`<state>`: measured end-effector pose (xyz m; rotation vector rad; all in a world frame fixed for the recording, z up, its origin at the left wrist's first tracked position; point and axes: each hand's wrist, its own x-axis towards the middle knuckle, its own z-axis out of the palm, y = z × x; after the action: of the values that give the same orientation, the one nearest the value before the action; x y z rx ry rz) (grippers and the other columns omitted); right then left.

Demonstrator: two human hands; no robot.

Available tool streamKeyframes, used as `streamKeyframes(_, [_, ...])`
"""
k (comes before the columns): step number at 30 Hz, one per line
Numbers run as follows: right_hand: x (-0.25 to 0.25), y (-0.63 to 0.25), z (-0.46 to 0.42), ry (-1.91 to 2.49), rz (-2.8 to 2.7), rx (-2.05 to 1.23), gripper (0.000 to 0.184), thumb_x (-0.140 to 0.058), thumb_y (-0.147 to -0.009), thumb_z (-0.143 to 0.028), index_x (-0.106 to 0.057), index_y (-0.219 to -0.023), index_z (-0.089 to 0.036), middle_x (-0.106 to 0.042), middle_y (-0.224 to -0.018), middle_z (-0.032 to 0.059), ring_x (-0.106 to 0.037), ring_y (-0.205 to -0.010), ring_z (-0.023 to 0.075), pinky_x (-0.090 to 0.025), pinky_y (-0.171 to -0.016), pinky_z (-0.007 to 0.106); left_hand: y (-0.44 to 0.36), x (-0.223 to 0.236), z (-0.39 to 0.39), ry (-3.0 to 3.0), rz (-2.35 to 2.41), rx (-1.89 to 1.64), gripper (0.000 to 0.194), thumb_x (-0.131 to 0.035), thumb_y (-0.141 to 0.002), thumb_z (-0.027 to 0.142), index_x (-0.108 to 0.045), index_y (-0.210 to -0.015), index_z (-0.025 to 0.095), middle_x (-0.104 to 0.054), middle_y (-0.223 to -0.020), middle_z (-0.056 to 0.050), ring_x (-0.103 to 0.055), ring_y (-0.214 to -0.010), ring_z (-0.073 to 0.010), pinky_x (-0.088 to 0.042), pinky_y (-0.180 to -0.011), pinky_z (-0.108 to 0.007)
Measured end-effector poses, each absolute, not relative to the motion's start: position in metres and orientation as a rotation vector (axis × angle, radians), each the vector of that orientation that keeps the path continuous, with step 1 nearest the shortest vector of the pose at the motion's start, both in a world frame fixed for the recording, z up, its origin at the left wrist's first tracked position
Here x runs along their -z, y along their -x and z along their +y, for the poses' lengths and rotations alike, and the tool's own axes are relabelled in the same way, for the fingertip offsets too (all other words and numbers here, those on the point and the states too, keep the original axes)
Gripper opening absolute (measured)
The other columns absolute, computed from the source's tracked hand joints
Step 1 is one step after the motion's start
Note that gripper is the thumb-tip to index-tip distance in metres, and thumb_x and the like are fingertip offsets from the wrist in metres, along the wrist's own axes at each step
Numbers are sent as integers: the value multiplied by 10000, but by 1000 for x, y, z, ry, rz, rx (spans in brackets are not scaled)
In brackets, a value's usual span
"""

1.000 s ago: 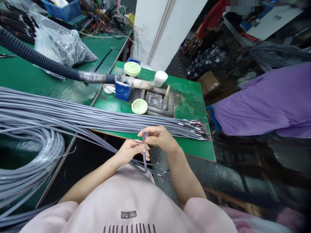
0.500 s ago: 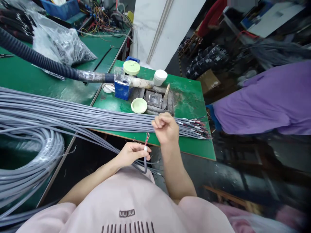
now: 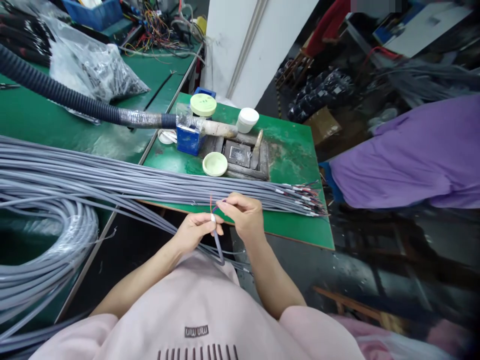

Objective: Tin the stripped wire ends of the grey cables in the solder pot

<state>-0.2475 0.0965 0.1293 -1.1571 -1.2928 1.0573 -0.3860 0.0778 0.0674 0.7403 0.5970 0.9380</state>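
the left grip [image 3: 195, 232] is clamped on a grey sheathed cable [image 3: 217, 243], its fingers wrapped round the sheath just below a white band [image 3: 213, 218] near the end. the right grip [image 3: 242, 216] sits just beside it, thumb and fingers brought together at the fine coloured cores [image 3: 211, 202] that rise out of the sheath; whether they pinch a core or only touch it is too small to tell.

the cable's long axis runs nearly upright in this view. its cut end points up and away from the body, leaning a little left, and the sheath trails down and right below the left grip.

doing this well likely means holding the sheath firm right at the band, so any pull lands on the grip and not the cut end, and taking one thin core at a time close to the sheath, so the cores stay apart and unkinked.

beyond the grips, a long bundle of grey cables [image 3: 150, 182] lies across the green worktop [image 3: 296, 225], its stripped ends [image 3: 303, 200] off to the right of the right grip. a coil of the same cable [image 3: 45, 250] sits well left of the left grip.
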Motion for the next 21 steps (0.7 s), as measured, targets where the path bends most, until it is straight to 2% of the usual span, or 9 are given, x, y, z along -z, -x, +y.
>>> streamKeyframes(5, [-120,242,93,1120,-1411,-857,122,-671,-782,-171,-740,-737,-261,-691,-703,-9,-604,-645,141,-480,-637,293,386,-71,84,-524,560,-953,370,-855,-599,424,-742,-800,135,-648,-596,-29,-569,-562,-100,-446,-575,-222])
streamKeyframes(9, [-118,228,90,985,-1765,-559,259,-586,-837,-130,-730,-978,-293,-717,-876,26,-636,-798,179,-517,-756,365,389,-73,91,-366,543,-961,365,-884,-559,369,-730,-790,131,-647,-595,-14,-579,-546,-89,-467,-558,-197])
streamKeyframes(13, [-116,222,87,780,-2197,-269,351,-556,-833,-110,-681,-1107,-288,-633,-1227,72,-577,-1115,229,-500,-916,441,389,-79,97,-285,518,-981,354,-885,-564,334,-708,-773,109,-642,-605,7,-564,-509,-61,-485,-541,-169])
streamKeyframes(16, [-116,221,93,704,-2310,-113,303,-594,-856,-192,-661,-1135,-290,-596,-1304,71,-514,-1226,257,-475,-977,462,387,-85,98,-356,494,-979,328,-829,-646,389,-692,-738,106,-650,-633,-1,-551,-476,-63,-475,-477,-177])
streamKeyframes(18, [-120,217,102,695,-2277,-66,292,-589,-879,-230,-645,-1158,-293,-642,-1243,67,-533,-1216,260,-477,-979,460,388,-90,97,-508,546,-990,335,-789,-693,419,-710,-828,123,-688,-697,-21,-613,-549,-101,-528,-549,-219])
streamKeyframes(21, [-134,208,124,804,-2058,-83,288,-555,-904,-215,-635,-1173,-277,-696,-1134,59,-604,-1128,246,-509,-942,441,398,-98,98,-1017,780,-1046,360,-734,-762,379,-700,-1042,155,-742,-885,-73,-692,-821,-183,-556,-819,-333])
